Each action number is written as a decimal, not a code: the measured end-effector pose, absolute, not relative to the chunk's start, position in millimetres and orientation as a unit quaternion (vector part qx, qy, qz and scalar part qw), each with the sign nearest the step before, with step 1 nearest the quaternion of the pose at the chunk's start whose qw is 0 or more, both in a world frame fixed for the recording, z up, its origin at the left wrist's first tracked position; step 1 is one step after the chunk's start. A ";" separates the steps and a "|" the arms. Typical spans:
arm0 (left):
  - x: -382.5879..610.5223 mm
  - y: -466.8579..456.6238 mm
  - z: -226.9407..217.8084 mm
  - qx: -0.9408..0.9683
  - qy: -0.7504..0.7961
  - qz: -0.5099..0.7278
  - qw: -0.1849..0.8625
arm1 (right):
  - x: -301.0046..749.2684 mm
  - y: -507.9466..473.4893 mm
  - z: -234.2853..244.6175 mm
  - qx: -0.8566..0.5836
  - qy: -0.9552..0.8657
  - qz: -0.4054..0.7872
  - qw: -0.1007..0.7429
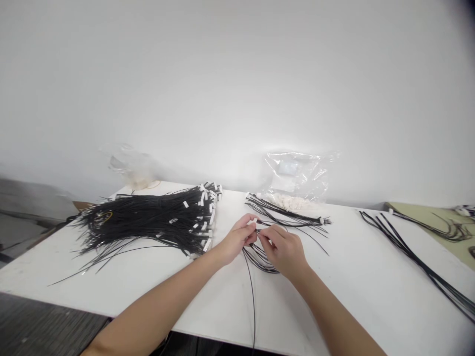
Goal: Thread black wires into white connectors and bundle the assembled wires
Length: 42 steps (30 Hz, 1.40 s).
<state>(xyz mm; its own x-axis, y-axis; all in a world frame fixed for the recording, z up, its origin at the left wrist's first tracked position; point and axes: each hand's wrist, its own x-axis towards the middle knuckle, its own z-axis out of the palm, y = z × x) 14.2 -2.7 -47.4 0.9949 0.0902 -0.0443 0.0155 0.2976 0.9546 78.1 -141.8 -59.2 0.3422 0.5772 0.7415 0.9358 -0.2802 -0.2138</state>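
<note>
Item: small white connector (255, 222), pinched at the fingertips of the left hand (239, 239), above the middle of the white table (352, 277). Plastic by the look, blocky; too small to make out more.

Item: thin black wires (260, 257), a loose handful lying in curved loops under and between both hands, one strand trailing off the near edge of the table. Glossy, limp insulation.

Left hand: thumb and forefinger closed on the connector, other fingers curled. Right hand (284, 249): fingers drawn together in a pinch just beside the left fingertips, apparently holding a wire end, though the end itself is hidden by the fingers.

Step in hand, as judged: a wire end being fitted into the connector housing. The next move would call for close alignment and a straight, light push, since the wire is soft and likely to buckle.

Item: short bundle of black wires (285, 213), just beyond the hands, lying slantwise, white housing at its right end.

Item: clear plastic bag (297, 173), crinkled, standing behind that bundle against the wall; pale small parts (291, 201) heaped at its foot.

Item: large heap of black wires (148, 217), left of the hands, strands roughly parallel, white connectors clustered at the right end, bare tips fanning left.

Item: second clear bag (129, 165), far left rear, rumpled.

Item: long black wires (415, 252), well apart on the right, laid diagonally.

Item: olive-coloured surface (426, 217), far right, carrying more curved wires.
</note>
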 end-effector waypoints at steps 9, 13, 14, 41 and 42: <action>17.2 1.3 -47.3 0.572 0.086 0.049 0.814 | 77.5 -140.2 -56.9 -0.758 -0.499 -0.305 0.290; 19.9 8.5 -47.0 0.514 0.104 0.076 0.848 | 73.7 -139.0 -52.0 -0.742 -0.490 -0.365 0.273; 20.7 10.6 -47.2 0.494 0.111 0.085 0.858 | 72.1 -138.9 -51.9 -0.737 -0.497 -0.371 0.270; 26.7 22.3 -50.3 0.390 0.163 0.121 0.898 | 118.1 -172.1 -17.3 -0.410 -0.067 0.089 0.905; 26.6 22.4 -50.8 0.392 0.161 0.119 0.898 | 121.1 -174.6 -16.1 -0.401 -0.051 0.076 0.912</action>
